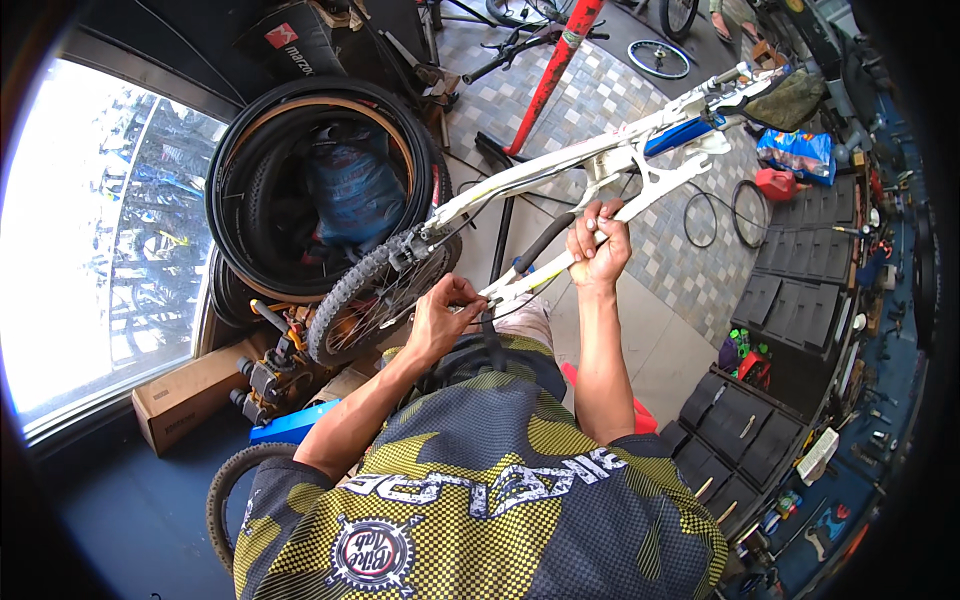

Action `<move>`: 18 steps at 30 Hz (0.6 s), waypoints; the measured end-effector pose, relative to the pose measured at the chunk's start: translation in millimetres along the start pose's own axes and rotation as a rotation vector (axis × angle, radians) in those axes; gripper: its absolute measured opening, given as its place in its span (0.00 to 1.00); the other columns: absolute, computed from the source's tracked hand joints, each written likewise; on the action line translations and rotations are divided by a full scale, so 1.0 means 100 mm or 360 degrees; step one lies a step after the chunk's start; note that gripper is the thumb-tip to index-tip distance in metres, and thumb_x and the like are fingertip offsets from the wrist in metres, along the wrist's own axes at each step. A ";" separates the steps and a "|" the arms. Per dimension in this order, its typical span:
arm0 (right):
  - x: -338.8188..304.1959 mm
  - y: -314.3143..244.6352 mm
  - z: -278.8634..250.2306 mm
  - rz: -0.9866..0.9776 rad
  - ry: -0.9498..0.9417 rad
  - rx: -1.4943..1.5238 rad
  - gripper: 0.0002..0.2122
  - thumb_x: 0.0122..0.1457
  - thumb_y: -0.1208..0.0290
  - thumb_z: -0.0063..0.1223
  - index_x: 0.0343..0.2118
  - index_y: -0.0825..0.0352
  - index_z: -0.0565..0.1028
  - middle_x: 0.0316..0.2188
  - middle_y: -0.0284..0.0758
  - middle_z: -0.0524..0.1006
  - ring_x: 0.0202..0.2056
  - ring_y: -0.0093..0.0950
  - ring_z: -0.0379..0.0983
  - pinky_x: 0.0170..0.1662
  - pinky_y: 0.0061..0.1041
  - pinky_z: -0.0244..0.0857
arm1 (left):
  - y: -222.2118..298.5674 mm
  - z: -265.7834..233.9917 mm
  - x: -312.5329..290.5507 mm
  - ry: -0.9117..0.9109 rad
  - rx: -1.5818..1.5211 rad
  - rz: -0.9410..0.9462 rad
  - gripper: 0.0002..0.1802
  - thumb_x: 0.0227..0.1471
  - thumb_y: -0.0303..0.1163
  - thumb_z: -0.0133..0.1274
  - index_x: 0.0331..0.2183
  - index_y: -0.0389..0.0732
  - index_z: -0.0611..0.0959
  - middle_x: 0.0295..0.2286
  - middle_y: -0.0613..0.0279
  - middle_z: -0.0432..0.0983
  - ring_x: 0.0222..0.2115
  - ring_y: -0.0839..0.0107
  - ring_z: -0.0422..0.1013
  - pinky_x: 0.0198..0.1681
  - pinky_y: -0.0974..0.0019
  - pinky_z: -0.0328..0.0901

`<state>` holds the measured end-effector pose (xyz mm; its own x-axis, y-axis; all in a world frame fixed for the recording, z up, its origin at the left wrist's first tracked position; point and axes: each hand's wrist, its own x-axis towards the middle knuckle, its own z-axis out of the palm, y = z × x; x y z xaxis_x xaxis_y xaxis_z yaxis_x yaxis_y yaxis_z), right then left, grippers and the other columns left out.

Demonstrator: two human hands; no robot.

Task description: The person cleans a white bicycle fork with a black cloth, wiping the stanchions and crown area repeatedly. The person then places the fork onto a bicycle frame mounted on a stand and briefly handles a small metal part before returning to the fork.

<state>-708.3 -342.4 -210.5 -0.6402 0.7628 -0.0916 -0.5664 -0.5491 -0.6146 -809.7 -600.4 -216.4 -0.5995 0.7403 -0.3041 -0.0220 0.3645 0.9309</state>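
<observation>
A white bicycle frame (560, 168) stretches across the middle, tilted, from the wheel end at the left to the upper right. My right hand (600, 247) is wrapped round one of its white rear tubes. Close to the lower end of that tube (520, 287), my left hand (445, 318) has its fingers pinched together; what is between them, if anything, is too small to make out. A thin dark cable hangs just beside those fingertips. The knobby-tyred wheel (345, 308) is at the left end of the frame, beyond my left hand.
Stacked tyres (225, 150) lie at the left, above a cardboard box (190, 395). A red stand post (550, 80) rises behind the frame. Black drawers (745, 430) and a tool-strewn blue bench (850, 440) line the right. A loose black hose (690, 225) lies on the tiles.
</observation>
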 end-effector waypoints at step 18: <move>0.10 0.09 0.01 0.0074 0.0066 0.0006 0.04 0.58 0.75 0.45 0.35 0.59 0.67 0.25 0.30 0.68 0.11 0.16 0.50 0.13 0.20 0.47 | -0.02 0.05 -0.09 0.0098 0.0375 0.0414 0.11 0.52 0.25 0.66 0.34 0.37 0.78 0.33 0.57 0.80 0.38 0.57 0.75 0.40 0.54 0.72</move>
<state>-720.5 -340.9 -216.1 -0.6440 0.7497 -0.1522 -0.5383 -0.5855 -0.6061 -800.9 -604.9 -216.4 -0.6080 0.7928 -0.0436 0.3187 0.2939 0.9011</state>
